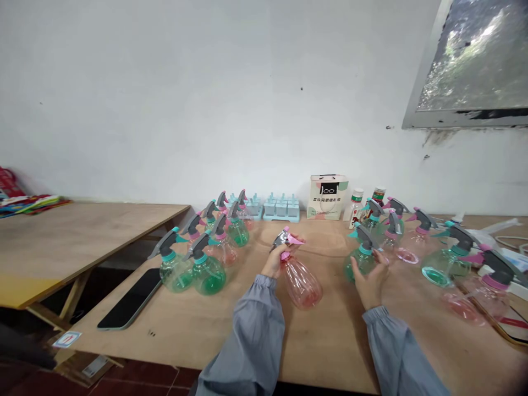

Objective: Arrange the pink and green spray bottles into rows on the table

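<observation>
My left hand (273, 263) is closed around the neck and grey-and-pink trigger head of a clear pink spray bottle (303, 283), its ribbed body slanting down to the right. My right hand (371, 278) is at a green spray bottle (358, 267) with a grey-and-turquoise head. Its thumb lies across the front of that bottle and its fingers curl at the right side, near the neck. Whether this bottle touches the table cannot be made out. To the left stand several pink and green spray bottles (209, 275); several more spray bottles (443, 267) stand on the right.
A black phone (131, 300) lies on the wooden table (173, 335) at the left. Along the wall are light-blue ice-pop moulds (281, 209), a printed paper bag (328, 198) and a white-capped bottle (356, 206). Another table (91, 236) stands further left.
</observation>
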A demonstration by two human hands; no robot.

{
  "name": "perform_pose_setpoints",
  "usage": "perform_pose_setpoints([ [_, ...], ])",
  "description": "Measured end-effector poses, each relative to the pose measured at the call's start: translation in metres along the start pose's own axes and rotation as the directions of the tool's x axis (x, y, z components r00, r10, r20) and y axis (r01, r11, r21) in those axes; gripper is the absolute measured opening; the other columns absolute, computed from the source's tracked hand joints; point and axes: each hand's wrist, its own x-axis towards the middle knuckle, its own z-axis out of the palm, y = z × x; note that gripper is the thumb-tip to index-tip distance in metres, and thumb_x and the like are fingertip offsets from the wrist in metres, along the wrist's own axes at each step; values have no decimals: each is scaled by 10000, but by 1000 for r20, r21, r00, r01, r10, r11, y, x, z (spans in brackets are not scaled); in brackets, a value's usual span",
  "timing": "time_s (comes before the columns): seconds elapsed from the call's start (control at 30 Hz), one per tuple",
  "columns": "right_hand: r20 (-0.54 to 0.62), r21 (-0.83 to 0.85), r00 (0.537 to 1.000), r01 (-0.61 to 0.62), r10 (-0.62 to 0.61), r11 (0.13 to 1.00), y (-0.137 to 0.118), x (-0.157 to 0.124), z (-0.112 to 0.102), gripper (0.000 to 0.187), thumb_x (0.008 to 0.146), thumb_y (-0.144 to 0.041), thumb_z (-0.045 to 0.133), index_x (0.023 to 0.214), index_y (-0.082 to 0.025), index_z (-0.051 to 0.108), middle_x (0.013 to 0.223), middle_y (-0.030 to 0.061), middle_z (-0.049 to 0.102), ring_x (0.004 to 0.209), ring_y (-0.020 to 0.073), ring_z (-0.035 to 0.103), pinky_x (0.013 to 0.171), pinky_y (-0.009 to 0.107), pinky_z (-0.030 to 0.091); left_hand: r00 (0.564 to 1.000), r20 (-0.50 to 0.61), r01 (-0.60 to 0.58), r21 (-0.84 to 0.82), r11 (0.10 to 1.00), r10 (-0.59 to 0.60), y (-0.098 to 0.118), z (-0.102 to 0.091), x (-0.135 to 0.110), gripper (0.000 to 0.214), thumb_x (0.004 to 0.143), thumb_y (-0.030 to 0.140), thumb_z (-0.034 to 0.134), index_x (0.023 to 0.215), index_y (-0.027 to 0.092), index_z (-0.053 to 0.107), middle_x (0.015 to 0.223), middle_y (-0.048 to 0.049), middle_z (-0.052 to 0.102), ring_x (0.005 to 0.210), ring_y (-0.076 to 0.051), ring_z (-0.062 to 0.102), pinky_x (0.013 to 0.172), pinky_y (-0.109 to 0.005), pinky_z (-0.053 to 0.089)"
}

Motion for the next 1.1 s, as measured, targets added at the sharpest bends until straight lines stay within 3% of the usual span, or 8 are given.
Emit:
perform_pose_setpoints([
  [0.17, 76, 69, 997, 19, -24, 997, -12, -9, 7, 599, 853, -530, 645, 1296, -164, 474, 1223, 156, 548, 1156, 301, 510, 1016, 535, 385, 998, -54, -38, 103, 994, 44, -1, 3, -1, 227, 496, 219, 577, 716, 168, 599, 847, -84, 737, 931, -266, 706, 538, -229, 503],
  [0.33, 69, 66, 997, 17, -21, 998, -9, -9, 7, 607, 851, -535, 652, 1293, -159, 474, 1223, 162, 550, 1157, 306, 512, 1013, 541, 391, 1000, -9, -12, 88, 996, 13, 0, 8, -4, 282, 488, 194, 579, 763, 170, 634, 861, -65, 746, 899, -250, 712, 656, -278, 556],
  [0.53, 97, 80, 995, 1, -8, 997, -8, -9, 7, 612, 845, -551, 647, 1285, -161, 475, 1224, 164, 543, 1151, 308, 507, 1009, 548, 399, 996, -86, -13, 91, 996, 21, 6, 12, -9, 244, 482, 225, 587, 720, 172, 609, 867, -81, 744, 933, -258, 709, 517, -207, 488],
  [0.63, 103, 98, 995, -15, 5, 995, -8, -9, 7, 622, 840, -567, 644, 1285, -167, 473, 1223, 160, 537, 1144, 304, 507, 1004, 548, 405, 997, -76, -18, 76, 997, 24, 6, 13, -10, 295, 479, 205, 606, 771, 171, 634, 890, -79, 750, 979, -275, 708, 564, -220, 515],
  [0.8, 116, 110, 993, -18, 5, 994, -8, -9, 7, 619, 839, -566, 642, 1281, -170, 469, 1226, 162, 535, 1149, 302, 504, 1005, 544, 407, 975, -202, -84, 36, 996, 90, 6, 13, -9, 234, 475, 209, 582, 704, 170, 607, 855, -70, 743, 979, -294, 713, 621, -263, 551],
  [1.0, 111, 125, 994, -20, 6, 992, -9, -9, 7, 612, 843, -557, 639, 1283, -167, 471, 1228, 160, 537, 1151, 295, 502, 1019, 540, 397, 992, -87, -93, 39, 995, 96, 7, 15, -10, 297, 500, 191, 607, 796, 175, 630, 953, -77, 748, 1094, -298, 680, 696, -269, 556],
  [1.1, 121, 121, 993, -28, 13, 992, -10, -9, 7, 608, 839, -553, 644, 1273, -163, 474, 1225, 163, 536, 1149, 299, 499, 1017, 541, 392, 980, -153, -123, 40, 992, 128, 7, 14, -9, 246, 488, 204, 590, 731, 173, 605, 905, -74, 746, 1014, -284, 698, 635, -255, 540],
])
